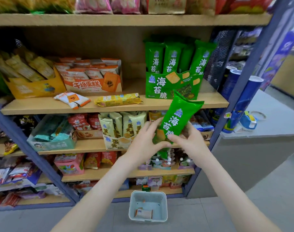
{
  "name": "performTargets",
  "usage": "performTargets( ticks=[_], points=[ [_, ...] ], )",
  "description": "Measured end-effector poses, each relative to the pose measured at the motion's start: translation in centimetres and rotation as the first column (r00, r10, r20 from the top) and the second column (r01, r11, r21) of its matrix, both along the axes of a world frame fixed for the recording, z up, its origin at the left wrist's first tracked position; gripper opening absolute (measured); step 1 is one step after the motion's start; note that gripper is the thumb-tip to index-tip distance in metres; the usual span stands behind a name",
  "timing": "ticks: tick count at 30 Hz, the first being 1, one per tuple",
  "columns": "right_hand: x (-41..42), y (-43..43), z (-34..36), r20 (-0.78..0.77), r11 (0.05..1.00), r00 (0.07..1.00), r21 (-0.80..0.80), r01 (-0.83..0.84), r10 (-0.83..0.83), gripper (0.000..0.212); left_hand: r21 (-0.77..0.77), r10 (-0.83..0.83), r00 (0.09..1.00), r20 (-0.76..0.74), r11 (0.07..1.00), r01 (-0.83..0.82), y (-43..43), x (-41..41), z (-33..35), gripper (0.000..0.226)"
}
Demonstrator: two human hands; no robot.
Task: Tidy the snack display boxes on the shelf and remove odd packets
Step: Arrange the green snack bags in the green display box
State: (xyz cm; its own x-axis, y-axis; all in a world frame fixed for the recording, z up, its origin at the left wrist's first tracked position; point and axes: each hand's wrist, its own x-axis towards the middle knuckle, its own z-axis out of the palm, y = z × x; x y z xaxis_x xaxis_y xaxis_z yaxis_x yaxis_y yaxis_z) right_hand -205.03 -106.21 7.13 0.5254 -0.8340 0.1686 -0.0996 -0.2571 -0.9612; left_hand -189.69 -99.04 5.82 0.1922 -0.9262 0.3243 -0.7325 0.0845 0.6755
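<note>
the middle shelf [151,105] has a bare strip of wood along its front edge and an open gap between the orange display box [92,85] and the green display box [172,87], while a blue upright post [240,91] closes its right end at the right of the frame. just below that front edge, right of centre, a green packet [179,119] tilts with its top toward the upper right, overlapping the foot of the green display box in the view. both hands grip its lower end: the left hand [145,141] wraps its left side, the right hand [189,139] pinches it with the thumb across the front. two loose packets lie on the front strip left of centre, an orange-and-white packet [72,99] and a long yellow packet [117,99] near it. low in the frame a pale basket [148,196] stands on the floor between the forearms, one small packet [143,213] inside.
</note>
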Motion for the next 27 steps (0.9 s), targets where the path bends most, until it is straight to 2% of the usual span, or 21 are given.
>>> performTargets(
  ticks=[3, 5, 8, 11, 16, 20, 23, 27],
  points=[
    [-1.5, -3.0, 2.2, 0.224, 0.99, 0.966, -0.013, 0.139, -0.132, 0.041, -0.179, -0.039, 0.989, 0.142, 0.982, 0.064, -2.8, 0.5, 2.2, 0.06],
    [-2.2, -5.4, 3.7, 0.332, 0.982, 0.928, -0.032, 0.188, -0.168, 0.038, -0.34, 0.033, 0.972, 0.234, 0.939, 0.05, -5.3, 0.9, 3.3, 0.046],
    [-2.4, -9.1, 6.0, 0.392, 0.96, 0.911, -0.182, 0.214, -0.129, 0.033, -0.492, 0.177, 0.926, 0.333, 0.871, 0.01, -9.9, 1.3, 5.1, 0.04],
    [-2.2, -13.3, 7.6, 0.423, 0.93, 0.902, -0.289, 0.228, -0.09, 0.035, -0.562, 0.294, 0.864, 0.408, 0.827, -0.016, -15.0, 1.3, 7.0, 0.039],
    [-1.0, -19.7, 10.0, 0.414, 0.93, 0.91, -0.334, 0.153, -0.002, 0.036, -0.567, 0.443, 0.719, 0.535, 0.82, -0.083, -21.9, 1.6, 10.0, 0.046],
    [-0.1, -23.1, 11.0, 0.306, 0.95, 0.952, -0.291, 0.113, -0.019, 0.03, -0.542, 0.517, 0.57, 0.638, 0.828, -0.144, -24.5, 2.9, 10.9, 0.042],
    [0.0, -24.5, 11.3, 0.213, 0.955, 0.977, -0.282, 0.087, -0.026, 0.02, -0.535, 0.546, 0.509, 0.666, 0.825, -0.184, -24.8, 4.1, 10.9, 0.045],
    [0.3, -25.3, 11.9, 0.024, 0.938, 0.998, -0.344, -0.05, 0.062, 0.026, -0.531, 0.543, 0.475, 0.693, 0.83, -0.173, -24.8, 5.2, 10.9, 0.061]
  ],
)
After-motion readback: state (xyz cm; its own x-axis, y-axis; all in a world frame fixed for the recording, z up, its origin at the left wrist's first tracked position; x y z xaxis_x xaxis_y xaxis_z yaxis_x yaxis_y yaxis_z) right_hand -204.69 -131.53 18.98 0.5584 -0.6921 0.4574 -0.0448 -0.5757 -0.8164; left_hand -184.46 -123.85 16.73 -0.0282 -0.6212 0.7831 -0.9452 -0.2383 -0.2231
